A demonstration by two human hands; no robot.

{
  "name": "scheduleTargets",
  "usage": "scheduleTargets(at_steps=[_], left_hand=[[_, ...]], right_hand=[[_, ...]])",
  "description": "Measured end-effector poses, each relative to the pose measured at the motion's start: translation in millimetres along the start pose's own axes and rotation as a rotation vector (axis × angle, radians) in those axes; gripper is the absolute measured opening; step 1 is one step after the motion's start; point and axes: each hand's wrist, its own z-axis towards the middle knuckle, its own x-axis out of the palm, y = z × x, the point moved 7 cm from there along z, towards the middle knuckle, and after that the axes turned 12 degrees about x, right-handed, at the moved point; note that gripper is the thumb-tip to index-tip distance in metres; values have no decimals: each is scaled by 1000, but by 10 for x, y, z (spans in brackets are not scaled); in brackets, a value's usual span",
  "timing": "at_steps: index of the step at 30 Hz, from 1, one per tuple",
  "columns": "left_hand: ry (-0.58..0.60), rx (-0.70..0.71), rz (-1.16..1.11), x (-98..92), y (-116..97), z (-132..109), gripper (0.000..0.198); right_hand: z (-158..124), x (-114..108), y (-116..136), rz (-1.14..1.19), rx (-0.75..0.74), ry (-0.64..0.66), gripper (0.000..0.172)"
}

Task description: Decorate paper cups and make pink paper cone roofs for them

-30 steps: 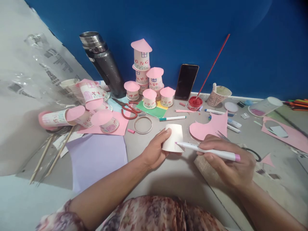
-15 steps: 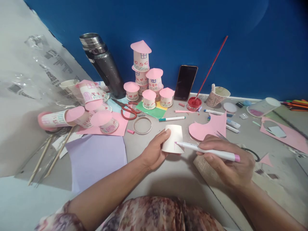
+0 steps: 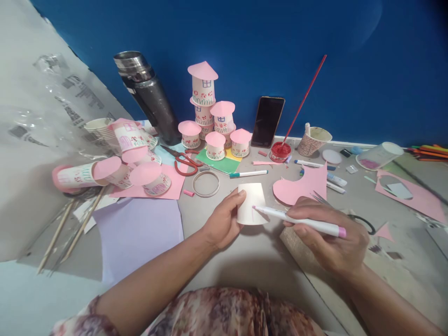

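Note:
A plain white paper cup (image 3: 252, 198) is upside down in my left hand (image 3: 226, 218), whose thumb lies across its side. A faint pink line shows on the cup's wall. My right hand (image 3: 331, 238) grips a white marker (image 3: 304, 221) with a pink end, and the marker's tip touches the cup beside that line. Just behind my right hand lie dark-handled scissors (image 3: 364, 221), partly hidden by the fingers. A pink paper piece (image 3: 297, 186) with a curved cut-out is right of the cup.
Decorated cups with pink cone roofs (image 3: 203, 91) stand stacked at the back, near a dark flask (image 3: 150, 100), a phone (image 3: 268, 121) and a red paint pot (image 3: 280, 151). Red-handled scissors (image 3: 185, 165), a tape ring (image 3: 206, 183) and lilac paper (image 3: 140, 233) lie to the left.
The view has shifted slightly. The cup is turned a little in my left hand, and the marker tip stays on its wall near the pink line.

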Motion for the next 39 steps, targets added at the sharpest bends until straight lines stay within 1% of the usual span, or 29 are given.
scheduleTargets(at_steps=[3, 7, 12, 15, 18, 21, 25, 33, 39], left_hand=[[-14, -13, 0, -6, 5, -2, 33], [-32, 5, -31, -12, -9, 1, 31], [-17, -26, -12, -7, 23, -12, 39], [-19, -20, -8, -4, 30, -16, 42], [-28, -19, -20, -3, 27, -17, 39], [-73, -6, -50, -27, 10, -11, 29], [-104, -9, -95, -41, 9, -10, 21], [-58, -46, -58, 4, 33, -35, 34], [-85, -55, -88, -10, 45, -41, 29]], right_hand=[[16, -10, 7, -7, 9, -33, 28], [27, -32, 28, -3, 10, -59, 26], [-9, -8, 22, 1, -9, -6, 29], [-25, 3, 16, -25, -16, -4, 31], [-18, -3, 35, -53, -27, -38, 31], [2, -24, 52, -66, -20, -86, 30], [3, -34, 65, -67, -18, -96, 26], [-25, 1, 84, -56, -55, -56, 29], [-5, 8, 87, -58, -44, -60, 28]])
